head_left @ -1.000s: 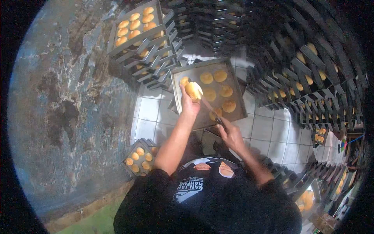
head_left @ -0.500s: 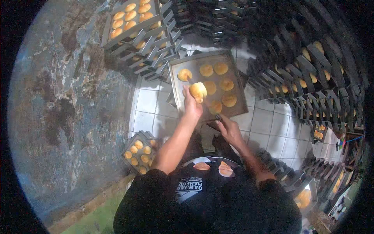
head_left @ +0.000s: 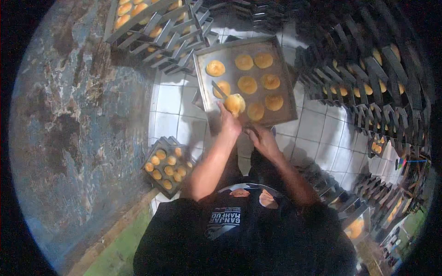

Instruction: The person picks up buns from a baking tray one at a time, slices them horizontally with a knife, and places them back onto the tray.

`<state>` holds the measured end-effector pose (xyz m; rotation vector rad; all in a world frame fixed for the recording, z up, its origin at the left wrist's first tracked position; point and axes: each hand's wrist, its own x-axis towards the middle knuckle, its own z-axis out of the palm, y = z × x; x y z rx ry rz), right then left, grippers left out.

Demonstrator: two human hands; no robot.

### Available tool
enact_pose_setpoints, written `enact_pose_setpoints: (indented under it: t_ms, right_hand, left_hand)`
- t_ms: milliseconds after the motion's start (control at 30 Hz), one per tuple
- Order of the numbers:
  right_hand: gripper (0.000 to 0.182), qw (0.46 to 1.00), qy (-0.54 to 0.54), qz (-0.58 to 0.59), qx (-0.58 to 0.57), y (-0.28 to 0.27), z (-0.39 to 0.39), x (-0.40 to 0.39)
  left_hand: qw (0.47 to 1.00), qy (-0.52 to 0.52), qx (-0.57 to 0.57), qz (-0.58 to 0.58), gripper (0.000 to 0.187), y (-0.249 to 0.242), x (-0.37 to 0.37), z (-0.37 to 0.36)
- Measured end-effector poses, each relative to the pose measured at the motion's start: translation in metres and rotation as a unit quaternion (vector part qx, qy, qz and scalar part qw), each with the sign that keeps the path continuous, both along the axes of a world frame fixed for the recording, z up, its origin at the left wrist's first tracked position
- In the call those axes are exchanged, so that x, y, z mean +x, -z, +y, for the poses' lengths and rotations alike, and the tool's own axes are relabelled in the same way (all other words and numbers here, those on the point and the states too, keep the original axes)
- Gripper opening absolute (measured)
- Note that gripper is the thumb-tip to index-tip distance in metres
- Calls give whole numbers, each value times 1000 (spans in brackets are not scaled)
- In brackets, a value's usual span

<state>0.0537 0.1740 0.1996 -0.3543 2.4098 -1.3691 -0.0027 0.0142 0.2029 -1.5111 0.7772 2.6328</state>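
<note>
My left hand (head_left: 229,123) is closed around a golden bun (head_left: 234,106), held over the lower left part of a metal baking tray (head_left: 231,76). A knife blade (head_left: 218,89) sticks out past the bun on its upper left, in line with my right hand (head_left: 261,139). The bun hides the middle of the blade, and a paler edge shows on the bun's right side. My right hand is closed at the tray's near edge, its fingers covering the knife's handle. Several round buns (head_left: 247,84) lie spaced apart on the tray.
Stacked trays of buns (head_left: 152,30) rise at the upper left beside a stained wall (head_left: 78,115). Another bun tray (head_left: 156,181) sits low at my left. Tall stacks of trays (head_left: 363,87) line the right side, over white floor tiles (head_left: 315,119).
My right hand has come closer to my left, and more of the blade now shows beyond the bun. The tray appears slightly higher in view.
</note>
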Motion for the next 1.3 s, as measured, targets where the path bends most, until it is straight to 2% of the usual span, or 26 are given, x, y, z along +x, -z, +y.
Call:
enact_pose_setpoints:
  t_ms: [67,167,233,267,300,333,367,400,433,500,600,633,667,700,767,800,867,900,967,1000,1067,1100,1167,1200,1267,1300]
  right_hand:
    - [40,999,-28,-27,29,12,-3,-2]
    - [41,1000,-23,-16,15,11,14,24]
    - [39,978,-27,-175,112,10,48,55]
    - [38,973,-48,-180,137,14,70,74]
    - [37,967,-71,-182,162,20,88,90]
    - [35,961,-44,-205,178,12,98,100]
    - [33,954,-17,-229,195,4,107,112]
    - [33,952,-20,-232,198,7,116,124]
    - [32,949,-2,-231,213,12,122,131]
    - [31,945,17,-229,231,26,132,139]
    - [32,954,-101,-90,268,25,130,133]
    - [33,965,-13,-148,218,13,118,126]
    - [33,962,75,-204,164,3,109,121]
    - [33,963,78,-198,164,4,107,122]
    - [36,954,120,-209,176,4,106,126]
    - [36,957,124,-199,173,1,106,124]
    - [37,977,133,-141,89,-3,104,116]
    - [37,979,138,-126,86,1,103,108]
    - [37,981,131,-113,82,7,99,94]
    - [37,983,129,-106,81,4,97,87]
    - [37,986,137,-99,16,-21,78,55]
    - [37,986,137,-93,-9,-38,67,38]
    - [38,980,127,-145,-58,-79,48,10]
    - [38,982,117,-134,-68,-87,38,2]
    - [38,977,111,-115,-143,-102,20,-9]
    - [39,974,89,-109,-179,-121,14,-12]
  left_hand:
    - [1000,-3,22,-15,74,8,1,-8]
    - [998,31,29,-37,75,59,6,-29]
    - [995,20,-64,-71,69,106,15,-40]
    - [995,17,-60,-76,69,130,22,-46]
    - [988,48,-116,-87,65,154,27,-52]
    - [977,79,-171,-101,60,168,32,-57]
    - [977,78,-168,-107,60,169,36,-64]
    - [908,213,-345,-108,60,166,33,-72]
    - [790,336,-503,-101,61,164,26,-78]
    - [767,314,-554,-78,60,163,1,-84]
    - [706,252,-658,-74,59,179,-47,-85]
    - [668,211,-707,-97,59,181,-59,-84]
    - [669,210,-707,-92,59,181,-66,-85]
    - [687,270,-667,-100,63,176,-73,-90]
    - [653,426,-616,-112,78,163,-84,-99]
    - [653,420,-622,-104,78,159,-83,-95]
    - [611,410,-674,-62,77,165,-73,-84]
    - [610,402,-681,-51,77,161,-69,-79]
    - [738,394,-548,-8,69,147,-62,-70]
    - [738,389,-552,0,69,135,-63,-66]
    - [877,323,-349,72,66,102,-61,-67]
    - [875,316,-359,80,66,87,-59,-67]
    - [949,141,-161,233,63,56,-56,-65]
    - [945,133,-174,243,63,36,-56,-68]
    - [959,52,24,278,64,-5,-53,-73]
    - [956,61,-30,285,62,-19,-52,-76]
